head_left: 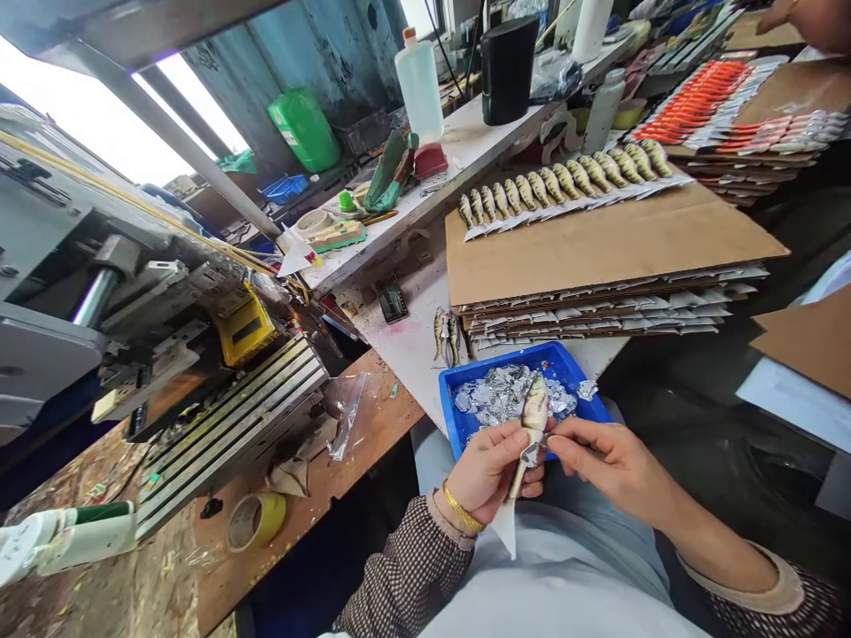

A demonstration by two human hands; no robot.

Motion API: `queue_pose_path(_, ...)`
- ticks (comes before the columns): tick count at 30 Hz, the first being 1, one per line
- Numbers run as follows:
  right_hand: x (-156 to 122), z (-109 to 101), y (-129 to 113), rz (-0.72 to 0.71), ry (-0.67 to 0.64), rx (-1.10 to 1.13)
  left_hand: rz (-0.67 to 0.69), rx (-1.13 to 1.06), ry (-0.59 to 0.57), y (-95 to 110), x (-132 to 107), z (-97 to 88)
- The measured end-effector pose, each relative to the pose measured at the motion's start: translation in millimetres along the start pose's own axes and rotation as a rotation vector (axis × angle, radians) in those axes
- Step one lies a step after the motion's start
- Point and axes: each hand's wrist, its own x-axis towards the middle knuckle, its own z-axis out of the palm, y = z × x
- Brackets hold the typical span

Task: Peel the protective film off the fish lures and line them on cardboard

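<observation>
A fish-shaped lure (534,406), pale and green-patterned with a white tail piece, is held in my left hand (490,468), its head tilted up and away from me. Thumb and fingers of that hand wrap round its middle. My right hand (608,461) pinches a small piece of silver foil (530,454) at the lure's body, close to the left fingertips. Just beyond both hands, a blue tray (458,383) holds a heap of crumpled foil scraps (495,397). Two similar lures (446,337) lie on the table left of the tray.
Stacked cardboard sheets (598,244) carry a row of lures (565,182). Further right, orange lures (698,102) lie on another stack, with another person's hand (808,27) above. A machine with a slotted bed (232,425) and a tape roll (256,521) are on the left.
</observation>
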Motion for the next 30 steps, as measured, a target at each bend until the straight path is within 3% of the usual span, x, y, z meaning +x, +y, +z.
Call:
queue_pose_path(6, 0, -2, 8, 0.068, -0.11, 0.091, -0.014, -0.004, -0.033, 0, -2, 0.4)
queue_pose_path(10, -1, -3, 5, 0.055, -0.105, 0.08, -0.019, -0.012, -0.037, -1, -2, -1.4)
queue_pose_path(18, -5, 1, 4, -0.092, -0.057, -0.215, -0.001, -0.01, 0.013, -5, 1, -8.5)
queue_pose_path(24, -8, 5, 8, -0.128, -0.098, -0.243, -0.011, -0.009, 0.017, -4, 2, -9.4)
queue_pose_path(30, -12, 16, 11, -0.25, -0.014, -0.393, 0.035, 0.003, 0.096, -8, 4, -8.1)
